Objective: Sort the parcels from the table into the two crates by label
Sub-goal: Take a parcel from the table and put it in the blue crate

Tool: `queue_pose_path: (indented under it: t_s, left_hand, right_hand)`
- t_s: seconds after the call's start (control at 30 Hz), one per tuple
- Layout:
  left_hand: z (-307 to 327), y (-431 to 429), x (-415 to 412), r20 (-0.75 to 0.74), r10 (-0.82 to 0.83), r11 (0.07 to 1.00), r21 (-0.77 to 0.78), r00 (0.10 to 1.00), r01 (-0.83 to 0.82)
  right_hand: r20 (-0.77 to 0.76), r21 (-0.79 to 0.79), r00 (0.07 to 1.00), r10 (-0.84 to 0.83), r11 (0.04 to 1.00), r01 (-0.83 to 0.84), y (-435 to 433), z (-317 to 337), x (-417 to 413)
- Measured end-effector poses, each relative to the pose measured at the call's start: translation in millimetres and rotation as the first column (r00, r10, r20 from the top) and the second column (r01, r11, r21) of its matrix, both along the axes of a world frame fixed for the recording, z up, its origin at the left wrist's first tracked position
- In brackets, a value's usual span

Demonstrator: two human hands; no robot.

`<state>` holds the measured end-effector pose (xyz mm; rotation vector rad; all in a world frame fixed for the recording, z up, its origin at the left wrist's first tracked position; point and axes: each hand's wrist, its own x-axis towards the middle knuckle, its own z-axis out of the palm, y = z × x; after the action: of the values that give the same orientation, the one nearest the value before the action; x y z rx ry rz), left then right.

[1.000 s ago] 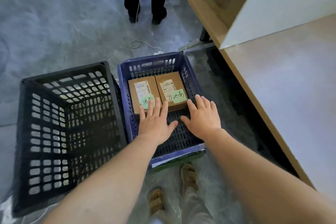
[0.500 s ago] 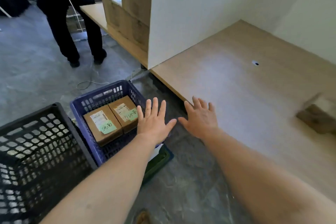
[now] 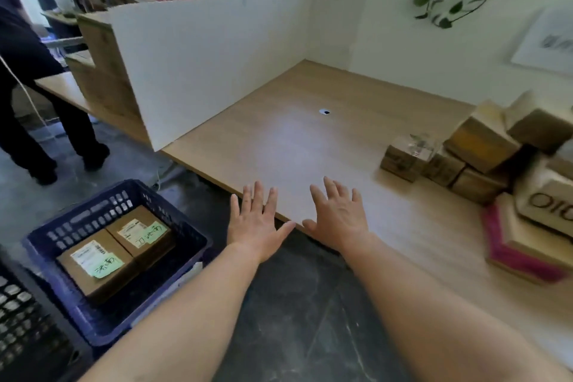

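Right hand (image 3: 338, 220) advanced; parcels (image 3: 480, 146) blurred, perhaps taped.

Your left hand (image 3: 254, 223) and your right hand (image 3: 339, 220) are bare, each showing its back with four fingers and a thumb. The nails look trimmed short, though the picture is too soft to say more. Your left forearm (image 3: 192, 304) and right forearm (image 3: 434, 304) are bare too, uncovered from the wrists down to the bottom edge of the view; whatever you wear on the upper arms lies outside the picture.
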<state>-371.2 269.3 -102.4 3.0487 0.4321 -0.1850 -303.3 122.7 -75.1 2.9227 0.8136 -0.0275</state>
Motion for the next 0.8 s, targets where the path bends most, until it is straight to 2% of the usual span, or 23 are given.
queue_pose_path:
  t_s: [0.3, 0.47, 0.8]
  left_hand:
    - [2.4, -152.4, 29.5, -0.02, -0.218, 0.975, 0.043, 0.976, 0.219]
    - [3.7, -225.4, 49.4, 0.022, -0.334, 0.941, 0.069, 0.942, 0.331]
    - [19.7, -322.8, 86.0, 0.095, -0.514, 0.858, 0.052, 0.852, 0.512]
  right_hand:
    - [0.067, 0.016, 0.977, -0.204, 0.979, 0.203, -164.0, 5.9, 0.8]
    - [0.084, 0.043, 0.945, -0.316, 0.949, 0.314, -242.3, 8.2, -4.2]
    - [0.09, 0.088, 0.847, -0.525, 0.851, 0.518, -349.5, 23.8, -0.7]
